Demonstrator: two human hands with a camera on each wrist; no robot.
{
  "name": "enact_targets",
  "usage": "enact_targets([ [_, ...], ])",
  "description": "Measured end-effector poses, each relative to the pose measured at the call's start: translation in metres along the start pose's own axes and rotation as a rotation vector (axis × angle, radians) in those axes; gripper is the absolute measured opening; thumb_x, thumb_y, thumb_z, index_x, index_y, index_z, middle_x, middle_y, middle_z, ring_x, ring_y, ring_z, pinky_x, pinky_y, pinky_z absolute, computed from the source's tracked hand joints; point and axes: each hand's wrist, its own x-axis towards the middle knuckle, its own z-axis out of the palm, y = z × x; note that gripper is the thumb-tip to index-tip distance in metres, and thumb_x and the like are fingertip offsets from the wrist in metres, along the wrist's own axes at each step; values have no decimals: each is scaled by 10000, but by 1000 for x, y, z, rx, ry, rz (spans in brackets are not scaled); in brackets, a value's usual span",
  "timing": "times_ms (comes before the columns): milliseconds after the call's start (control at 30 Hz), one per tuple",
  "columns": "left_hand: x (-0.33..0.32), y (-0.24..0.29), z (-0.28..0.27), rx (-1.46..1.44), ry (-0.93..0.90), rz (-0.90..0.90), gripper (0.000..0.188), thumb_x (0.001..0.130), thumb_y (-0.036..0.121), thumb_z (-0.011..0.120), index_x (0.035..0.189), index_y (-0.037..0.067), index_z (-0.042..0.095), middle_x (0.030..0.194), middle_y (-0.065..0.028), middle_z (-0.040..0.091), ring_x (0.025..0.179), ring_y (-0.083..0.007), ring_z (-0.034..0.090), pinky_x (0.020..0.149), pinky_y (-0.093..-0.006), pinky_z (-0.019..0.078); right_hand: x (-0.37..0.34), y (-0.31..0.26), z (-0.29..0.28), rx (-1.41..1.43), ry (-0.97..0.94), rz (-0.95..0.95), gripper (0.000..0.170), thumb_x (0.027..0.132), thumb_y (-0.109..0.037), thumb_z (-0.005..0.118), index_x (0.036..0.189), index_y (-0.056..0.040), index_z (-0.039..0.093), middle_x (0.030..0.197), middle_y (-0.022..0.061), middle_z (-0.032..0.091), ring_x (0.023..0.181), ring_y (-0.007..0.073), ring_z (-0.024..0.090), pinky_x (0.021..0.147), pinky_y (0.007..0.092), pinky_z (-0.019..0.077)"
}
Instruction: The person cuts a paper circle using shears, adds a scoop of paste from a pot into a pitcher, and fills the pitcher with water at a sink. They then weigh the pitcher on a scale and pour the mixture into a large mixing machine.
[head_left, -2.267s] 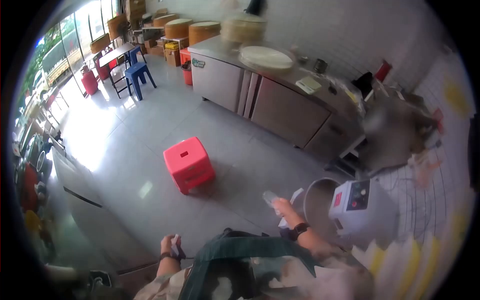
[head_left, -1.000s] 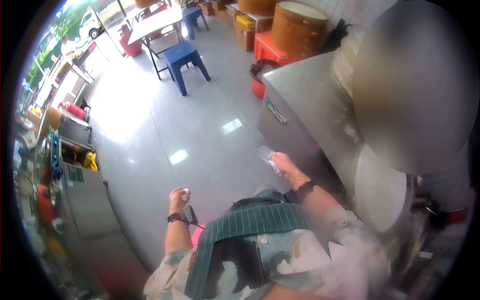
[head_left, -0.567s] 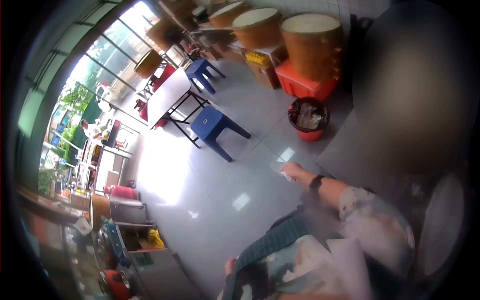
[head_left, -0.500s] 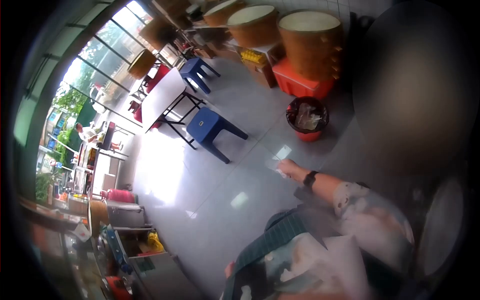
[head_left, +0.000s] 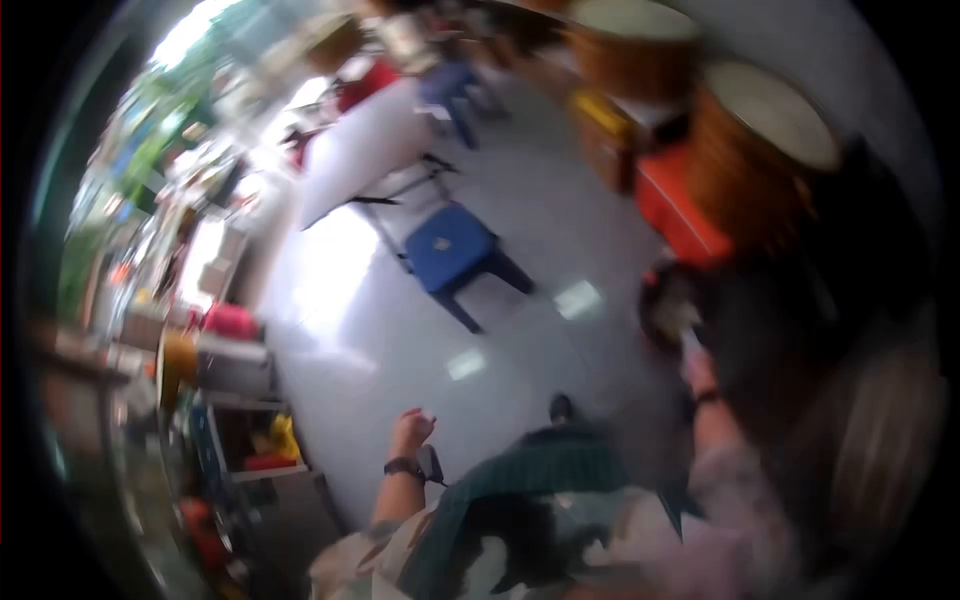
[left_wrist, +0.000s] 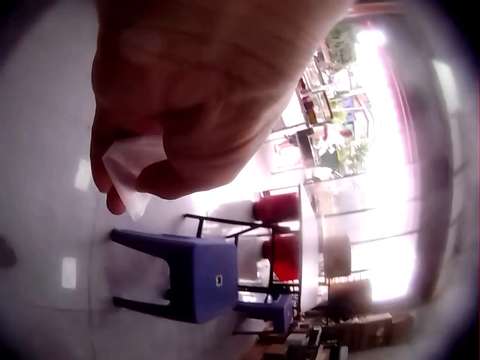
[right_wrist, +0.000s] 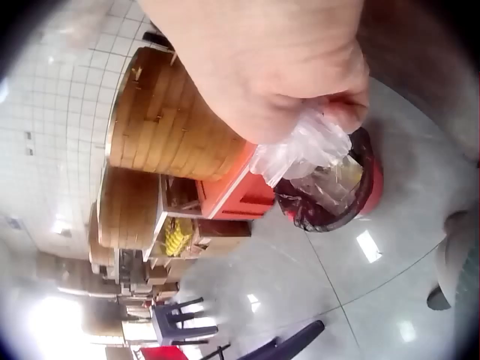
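Note:
The right hand [right_wrist: 277, 67] grips a crumpled clear plastic bag [right_wrist: 304, 146] in its curled fingers. Past the bag in the right wrist view stands a red bin [right_wrist: 373, 184] with a black liner and clear plastic inside. In the blurred head view the right hand [head_left: 702, 375] is just below the bin [head_left: 660, 305]. The left hand [left_wrist: 202, 90] pinches a small folded white piece [left_wrist: 131, 169] between thumb and fingers, above the floor. The head view has the left hand [head_left: 410, 432] low, left of the apron [head_left: 540, 465].
A blue stool [head_left: 450, 245] stands on the tiled floor beside a white folding table [head_left: 370, 150]. Large wooden steamers [head_left: 750, 150] and a red box [head_left: 680, 205] are at the upper right. Along the left side runs a metal cabinet [head_left: 285, 520] and cluttered equipment.
The head view has swung, with the bin now nearer the body. My right hand has moved from over bare floor to the bin's edge. The left hand has come further into view.

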Motion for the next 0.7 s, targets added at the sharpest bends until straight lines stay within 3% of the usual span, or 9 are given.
enact_targets([
  [67, 23, 109, -37, -1014, 147, -411, 296, 737, 93, 589, 1013, -4, 549, 858, -125, 601, 779, -247, 640, 680, -328, 521, 46, 10, 7, 83, 81, -108, 309, 830, -264, 514, 684, -14, 621, 484, 8, 435, 396, 141, 396, 375, 327, 281],
  [100, 43, 136, -48, -1049, 251, -397, 296, 737, 93, 589, 1013, -4, 549, 858, -125, 601, 779, -247, 640, 680, -328, 521, 102, 24, -6, -308, -65, -346, 515, 826, -471, 543, 835, 38, 619, 604, 55, 522, 532, 198, 391, 497, 389, 353],
  [133, 60, 164, -56, -1032, 216, -397, 338, 732, 65, 570, 1056, -11, 516, 850, -125, 595, 780, -255, 639, 679, -331, 522, 97, 4, 11, -135, 73, -99, 297, 811, -212, 505, 878, 46, 635, 650, 78, 552, 547, 221, 530, 486, 361, 407],
  [233, 74, 214, -42, -929, 163, -444, 350, 733, 36, 564, 1068, -24, 487, 826, -123, 580, 789, -273, 634, 694, -347, 525, 206, 56, 22, 76, 87, -105, 298, 830, -137, 475, 1032, 40, 605, 776, 126, 608, 563, 227, 567, 490, 366, 435],
  [300, 85, 232, -40, -894, 89, -527, 310, 743, 36, 574, 1035, -27, 491, 813, -118, 569, 786, -275, 632, 706, -343, 528, 182, 18, 22, 54, 33, -15, 299, 827, -78, 468, 1070, 62, 571, 811, 146, 620, 612, 228, 595, 515, 353, 458],
  [433, 113, 257, -32, -825, 17, -549, 302, 755, 49, 588, 1034, -17, 495, 807, -106, 569, 777, -262, 634, 690, -319, 527, 298, 76, 22, -475, 30, 121, 277, 838, -202, 532, 1017, 2, 589, 834, 143, 620, 699, 243, 615, 529, 372, 490],
  [533, 131, 290, -21, -787, 17, -581, 299, 761, 59, 595, 1034, -12, 497, 810, -99, 573, 774, -253, 635, 686, -313, 525, 276, 30, 24, -306, 87, 300, 522, 796, -246, 604, 1231, -22, 419, 1066, 185, 571, 845, 321, 595, 630, 398, 509],
  [667, 141, 301, -19, -785, -18, -556, 293, 767, 66, 593, 1035, -5, 499, 822, -94, 578, 788, -238, 634, 694, -309, 523, 318, 65, 11, -283, 158, -18, 375, 887, -259, 454, 1107, 28, 558, 1013, 195, 605, 877, 282, 612, 697, 401, 522],
  [700, 142, 304, -19, -792, -20, -555, 293, 767, 66, 593, 1035, -5, 499, 822, -94, 578, 788, -238, 634, 694, -309, 523, 282, 38, 12, -529, 245, -172, 359, 859, -217, 491, 1147, -5, 512, 1046, 194, 585, 922, 320, 581, 792, 411, 473],
])
